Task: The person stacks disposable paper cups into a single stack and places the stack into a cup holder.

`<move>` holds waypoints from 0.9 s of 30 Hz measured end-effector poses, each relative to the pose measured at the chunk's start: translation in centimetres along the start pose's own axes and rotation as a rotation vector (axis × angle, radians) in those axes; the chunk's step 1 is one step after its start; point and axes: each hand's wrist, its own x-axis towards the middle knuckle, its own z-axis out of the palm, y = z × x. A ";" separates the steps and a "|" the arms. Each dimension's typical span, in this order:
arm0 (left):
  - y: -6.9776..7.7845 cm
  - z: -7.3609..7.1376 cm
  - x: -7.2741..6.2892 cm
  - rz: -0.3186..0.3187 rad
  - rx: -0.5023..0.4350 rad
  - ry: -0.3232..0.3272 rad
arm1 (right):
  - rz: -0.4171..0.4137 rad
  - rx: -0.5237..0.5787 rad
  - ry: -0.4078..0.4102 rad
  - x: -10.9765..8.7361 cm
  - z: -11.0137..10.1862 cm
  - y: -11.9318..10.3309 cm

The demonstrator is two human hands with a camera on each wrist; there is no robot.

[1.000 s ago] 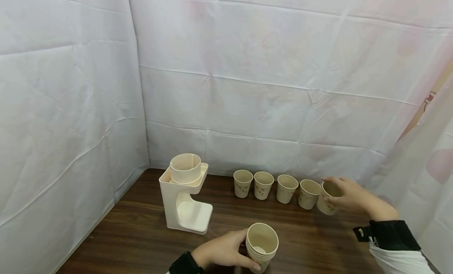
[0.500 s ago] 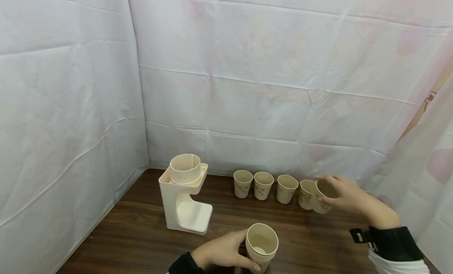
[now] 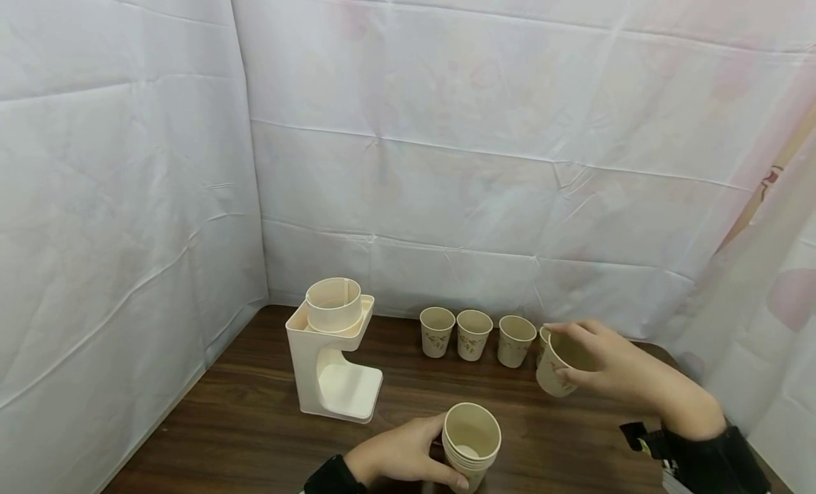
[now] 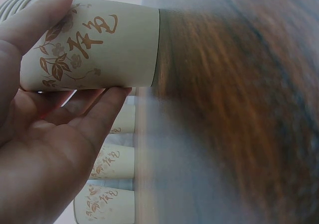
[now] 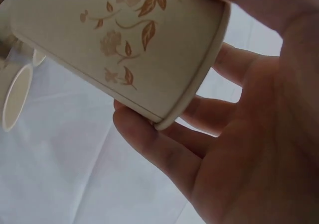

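Note:
My left hand (image 3: pixel 408 448) curls round a stack of beige paper cups (image 3: pixel 473 448) at the front of the table. Seen from the left wrist, the stack's lowest cup (image 4: pixel 119 45) has brown leaves and lettering, and its base meets the wood. At the right, my right hand (image 3: pixel 615 373) holds a single paper cup (image 3: pixel 553 379), thumb and fingers about its rim. This cup stands in front of a row of matching cups (image 3: pixel 515 344) and hides most of the rightmost one (image 3: pixel 542 341). The right wrist view shows the held cup's printed wall (image 5: pixel 124 50).
A cream stand (image 3: pixel 309 380) with a round holder (image 3: pixel 334 306) on top is left of the cups. White cloth (image 3: pixel 408 182) hangs behind and to the left of the dark wooden table (image 3: pixel 242 423).
My right hand has moved left and slightly toward me with its cup, from the row's right end to in front of the fourth cup. The left hand and stack have stayed put.

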 end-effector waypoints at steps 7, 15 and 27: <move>0.1 0.0 0.0 0.006 0.000 0.000 | -0.116 -0.008 0.005 0.1 0.1 -2.7; 0.2 -0.1 0.0 0.012 -0.032 -0.013 | -0.161 -0.001 0.006 0.2 0.3 -4.9; 0.0 -0.1 0.1 0.003 -0.029 -0.028 | -0.275 0.060 -0.032 1.2 1.1 -7.8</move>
